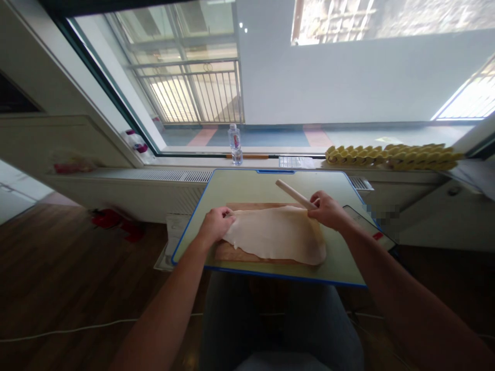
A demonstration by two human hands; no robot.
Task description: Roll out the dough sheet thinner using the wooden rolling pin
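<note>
A wide, thin sheet of dough (276,233) lies over a wooden board (232,252) and covers most of it. At its left end, my left hand (217,222) pinches the edge between thumb and fingers. My right hand (325,208), at the upper right corner of the sheet, is closed around one end of a pale rolling pin (291,191). The pin points up and to the left, its free end over the table beyond the board. Whether my right fingers also touch the dough is hard to make out.
Beneath the board is a small blue-edged table (247,188). On the windowsill behind stand a clear bottle (234,144) and yellow egg-crate-like trays (390,156). A dark-edged flat device (367,226) lies at the table's right. Red objects (116,221) rest on the floor at left.
</note>
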